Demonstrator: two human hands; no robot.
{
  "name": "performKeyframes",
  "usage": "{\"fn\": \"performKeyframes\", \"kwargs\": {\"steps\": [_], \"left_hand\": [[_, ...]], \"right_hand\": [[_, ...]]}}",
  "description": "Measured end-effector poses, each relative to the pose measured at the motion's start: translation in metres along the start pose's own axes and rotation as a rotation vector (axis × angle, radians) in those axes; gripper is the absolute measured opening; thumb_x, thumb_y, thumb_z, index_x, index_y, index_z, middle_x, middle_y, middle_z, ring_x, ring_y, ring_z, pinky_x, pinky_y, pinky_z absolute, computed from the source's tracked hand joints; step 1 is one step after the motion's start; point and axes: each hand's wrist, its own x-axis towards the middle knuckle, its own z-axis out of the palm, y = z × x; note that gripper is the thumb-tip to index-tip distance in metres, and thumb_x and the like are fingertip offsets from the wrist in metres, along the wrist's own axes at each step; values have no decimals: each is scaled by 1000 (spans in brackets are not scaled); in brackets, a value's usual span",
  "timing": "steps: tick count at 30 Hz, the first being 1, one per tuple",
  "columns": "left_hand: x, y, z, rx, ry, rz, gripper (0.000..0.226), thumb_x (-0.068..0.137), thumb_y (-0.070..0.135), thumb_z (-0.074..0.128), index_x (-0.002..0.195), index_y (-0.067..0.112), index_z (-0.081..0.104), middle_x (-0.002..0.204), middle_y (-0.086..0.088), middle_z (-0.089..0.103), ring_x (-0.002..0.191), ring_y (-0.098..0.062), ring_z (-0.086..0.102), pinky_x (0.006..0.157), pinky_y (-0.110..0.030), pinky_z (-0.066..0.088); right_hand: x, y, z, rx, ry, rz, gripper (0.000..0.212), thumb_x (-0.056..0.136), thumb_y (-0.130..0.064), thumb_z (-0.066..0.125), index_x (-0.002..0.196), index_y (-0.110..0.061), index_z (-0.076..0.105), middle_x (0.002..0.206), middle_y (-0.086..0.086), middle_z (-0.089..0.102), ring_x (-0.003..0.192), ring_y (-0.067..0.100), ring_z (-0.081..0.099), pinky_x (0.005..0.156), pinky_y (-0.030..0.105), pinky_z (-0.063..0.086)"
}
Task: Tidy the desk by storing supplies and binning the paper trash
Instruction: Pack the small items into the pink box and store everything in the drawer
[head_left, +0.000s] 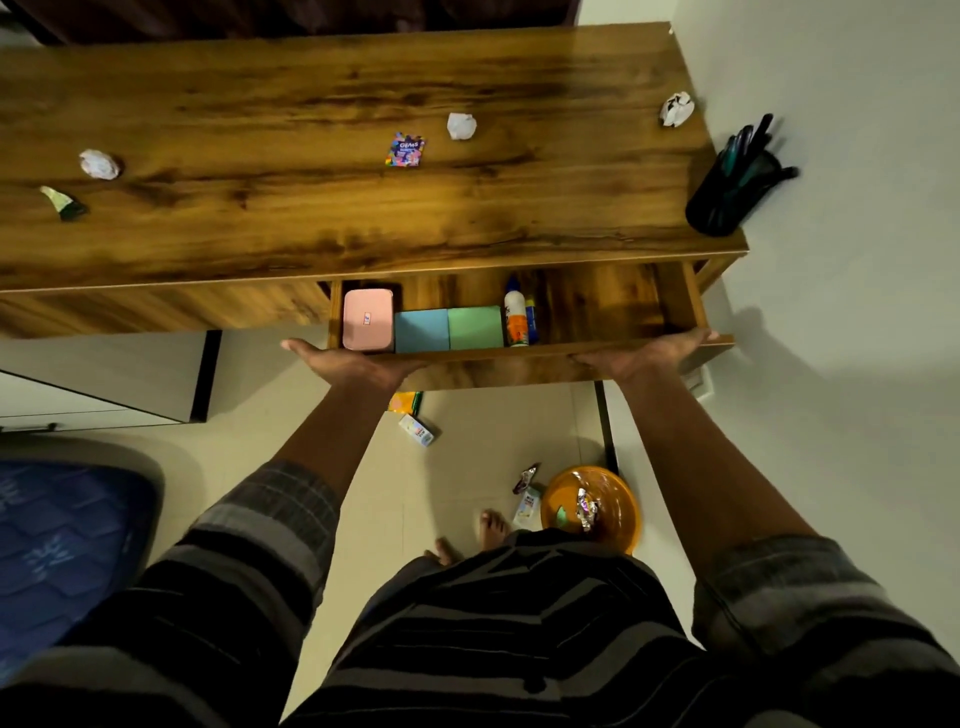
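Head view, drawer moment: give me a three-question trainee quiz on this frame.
1. True or false: the wooden drawer is fully closed.
2. How many crumpled white paper balls lie on the wooden desk top?
3. What touches the drawer front: A) left hand only, B) both hands, C) neither?

Key: 1. False, it stands open, showing the pink rectangular box. 2. Three. 3. B, the right hand presses it too.
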Motion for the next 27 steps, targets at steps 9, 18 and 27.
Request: {"fn": "performKeyframes", "kwargs": {"steps": [9,18,27], "left_hand": [[16,5,32,-88,-45,-12,116,71,100,26,160,26,33,164,-19,32,147,-55,25,109,-83,19],[49,17,42,-167,3,-4,125,63,100,46,161,26,26,167,-22,22,149,-55,23,107,-83,22],[70,28,63,-113,36,-52,131,62,101,46,164,32,4,172,-14,10,155,-47,13,115,-79,8]], "right_hand": [[19,-12,42,45,53,17,94,85,-86,32,161,-35,8,167,13,17,151,49,14,111,80,11],[45,-17,74,45,-16,38,106,76,-88,49,160,-35,11,165,14,23,150,48,17,111,80,11],[75,-18,93,-45,-60,-33,105,82,-84,48,160,-35,0,166,13,16,150,48,17,112,79,16]]}}
